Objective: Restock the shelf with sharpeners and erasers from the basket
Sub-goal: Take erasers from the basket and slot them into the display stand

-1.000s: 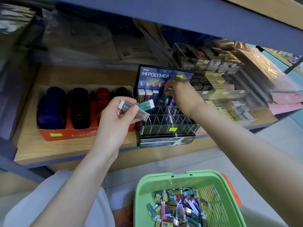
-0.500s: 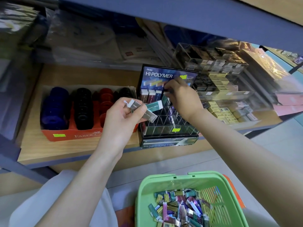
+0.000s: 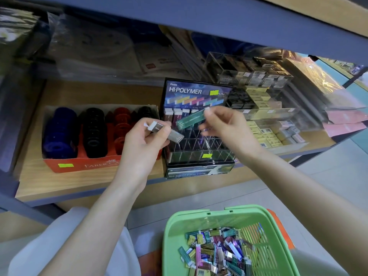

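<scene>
Right grip (image 3: 225, 126) pinches green eraser (image 3: 190, 119) — left grip (image 3: 143, 143), silver eraser (image 3: 174, 135).

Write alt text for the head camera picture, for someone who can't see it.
The right hand pinches a green eraser over the Hi-Polymer display rack, while the left hand holds a silver eraser. A green basket of erasers sits below the shelf.

Pretty low clearance under the upper shelf (image 3: 199, 22). Boxed in left by the red sharpener box (image 3: 83, 166), right by clear acrylic bins (image 3: 268, 116). Open slots in the eraser rack (image 3: 199, 148), reachable from the near side.
</scene>
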Motion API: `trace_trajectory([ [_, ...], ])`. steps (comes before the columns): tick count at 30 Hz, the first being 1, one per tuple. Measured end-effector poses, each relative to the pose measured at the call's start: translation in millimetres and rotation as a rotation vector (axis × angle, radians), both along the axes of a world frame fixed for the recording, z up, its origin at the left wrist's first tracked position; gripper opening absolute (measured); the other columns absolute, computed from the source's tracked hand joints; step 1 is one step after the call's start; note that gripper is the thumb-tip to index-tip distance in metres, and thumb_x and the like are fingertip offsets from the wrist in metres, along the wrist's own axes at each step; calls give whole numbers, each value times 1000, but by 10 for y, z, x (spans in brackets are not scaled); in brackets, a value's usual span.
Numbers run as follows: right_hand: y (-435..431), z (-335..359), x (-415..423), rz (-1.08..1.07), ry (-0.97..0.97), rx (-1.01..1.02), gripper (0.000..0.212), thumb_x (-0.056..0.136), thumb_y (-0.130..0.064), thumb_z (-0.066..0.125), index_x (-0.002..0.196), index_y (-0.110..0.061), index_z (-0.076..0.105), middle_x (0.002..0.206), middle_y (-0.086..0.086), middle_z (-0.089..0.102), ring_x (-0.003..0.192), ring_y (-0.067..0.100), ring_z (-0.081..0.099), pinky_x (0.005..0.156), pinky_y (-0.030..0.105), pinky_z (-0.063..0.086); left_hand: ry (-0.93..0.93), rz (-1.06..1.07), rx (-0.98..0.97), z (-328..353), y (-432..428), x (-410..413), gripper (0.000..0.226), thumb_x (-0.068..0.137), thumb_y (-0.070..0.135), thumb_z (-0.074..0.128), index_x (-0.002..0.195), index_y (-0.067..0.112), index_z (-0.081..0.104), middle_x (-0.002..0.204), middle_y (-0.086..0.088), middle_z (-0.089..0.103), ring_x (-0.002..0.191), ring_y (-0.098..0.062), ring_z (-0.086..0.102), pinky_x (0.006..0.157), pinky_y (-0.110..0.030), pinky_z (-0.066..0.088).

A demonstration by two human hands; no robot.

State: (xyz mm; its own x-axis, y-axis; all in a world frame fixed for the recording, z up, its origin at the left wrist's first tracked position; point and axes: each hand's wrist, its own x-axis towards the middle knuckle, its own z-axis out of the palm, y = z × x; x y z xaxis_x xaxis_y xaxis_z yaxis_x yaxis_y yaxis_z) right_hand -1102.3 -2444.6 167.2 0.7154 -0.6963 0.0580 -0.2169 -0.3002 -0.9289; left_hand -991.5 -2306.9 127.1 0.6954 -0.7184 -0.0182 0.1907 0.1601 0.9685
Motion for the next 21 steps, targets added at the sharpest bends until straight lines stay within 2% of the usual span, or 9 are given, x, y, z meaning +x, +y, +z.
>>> trace_trajectory([
  [4,-325,-74,-38,-169,49,-246,10,96,-14,54,89,-13,61,76,1,65,68,8,65,72,24,57,34,-14,19,19,-7,13,8,95,11,53,93,17,58,87,1,65,81,-7,68,75,-23,56],
  [7,-453,-129,25,-208,79,-328,4,93,-11,57,90,-12,60,75,0,64,72,14,67,73,25,58,15,-20,46,25,-11,11,8,95,17,52,97,20,60,80,4,57,71,-7,61,67,-25,58],
  [9,-485,-169,106,-197,99,-373,2,93,-11,59,91,-10,60,77,2,64,75,18,68,73,24,57,-49,-26,67,28,2,13,10,96,21,51,97,23,61,71,12,56,60,-5,56,58,-20,53],
  [11,-503,-213,193,-165,123,-418,2,92,-11,59,92,-9,59,79,6,65,73,19,68,73,25,56,-116,-28,88,23,18,23,12,96,23,50,95,25,62,58,14,51,51,-5,46,49,-17,41],
  [14,-552,-233,283,-116,151,-492,2,92,-10,60,91,-9,58,77,6,64,67,15,66,71,25,55,-157,-37,104,9,31,44,14,97,24,49,94,27,63,59,6,40,50,-7,33,47,-21,28],
  [17,-602,-194,337,-55,177,-543,1,91,-8,60,91,-7,60,72,1,62,62,0,62,67,17,53,-180,-55,125,1,37,64,13,97,25,49,101,27,60,54,15,43,46,-1,35,46,-15,28],
  [19,-619,-155,365,-11,219,-574,4,91,-6,59,94,-3,60,69,-4,59,56,-7,58,65,12,50,-161,-45,128,1,31,77,12,96,25,50,108,27,53,66,15,50,45,1,40,45,-11,33],
  [21,-643,-118,379,22,246,-580,6,91,-3,58,96,0,59,70,2,60,54,-8,57,62,10,49,-104,-25,105,7,24,93,12,97,20,51,106,26,46,75,7,51,44,-1,37,41,-13,32],
])
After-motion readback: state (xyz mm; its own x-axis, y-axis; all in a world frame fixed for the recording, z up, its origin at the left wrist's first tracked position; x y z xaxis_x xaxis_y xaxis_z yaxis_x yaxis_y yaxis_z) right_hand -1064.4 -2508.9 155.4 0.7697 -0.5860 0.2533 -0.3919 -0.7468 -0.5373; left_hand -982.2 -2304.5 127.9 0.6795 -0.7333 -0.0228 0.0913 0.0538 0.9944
